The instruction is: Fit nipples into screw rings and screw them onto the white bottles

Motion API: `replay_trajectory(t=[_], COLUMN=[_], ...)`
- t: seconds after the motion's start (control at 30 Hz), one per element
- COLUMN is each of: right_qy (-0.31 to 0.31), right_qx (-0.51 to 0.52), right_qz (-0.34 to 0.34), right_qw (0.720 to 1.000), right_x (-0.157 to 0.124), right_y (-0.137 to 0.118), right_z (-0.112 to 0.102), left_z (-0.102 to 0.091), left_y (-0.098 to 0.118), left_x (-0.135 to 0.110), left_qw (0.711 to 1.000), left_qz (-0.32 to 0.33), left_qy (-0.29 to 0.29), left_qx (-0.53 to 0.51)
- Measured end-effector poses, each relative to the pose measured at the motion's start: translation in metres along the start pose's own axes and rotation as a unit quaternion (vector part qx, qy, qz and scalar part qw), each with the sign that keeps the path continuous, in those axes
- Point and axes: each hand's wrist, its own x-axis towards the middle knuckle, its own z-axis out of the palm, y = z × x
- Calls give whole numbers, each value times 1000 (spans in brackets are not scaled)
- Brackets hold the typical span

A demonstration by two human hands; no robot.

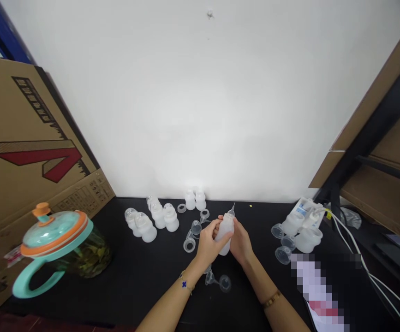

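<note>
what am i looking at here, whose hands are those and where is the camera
No machine: a person wears one camera on the head, looking down at their own bare hands. The left hand and right hand both grip a small white bottle with a pointed tip above a black table. On it lie more white bottles at the left, another group at the right, and clear caps near the hands. A jug with a teal handle stands far left by a cardboard box.

One held bottle (pixel 225 229) sits centre; roughly seven standing bottles (pixel 158 214) at ten o'clock, about three tipped bottles (pixel 307 237) at three; two clear funnels (pixel 225 282) at six; one jug (pixel 57 230) at nine.
</note>
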Motion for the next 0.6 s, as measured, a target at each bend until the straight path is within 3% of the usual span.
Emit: replay_trajectory(t=[0.6], right_qy=[-4], right_qx=[5], right_qz=[0], right_qw=[1000], right_x=[-1], right_y=[-2], right_z=[0], left_z=[0], left_y=[3], left_x=[1], left_qw=[1000], left_qz=[-17], left_qy=[-1], left_qx=[-4])
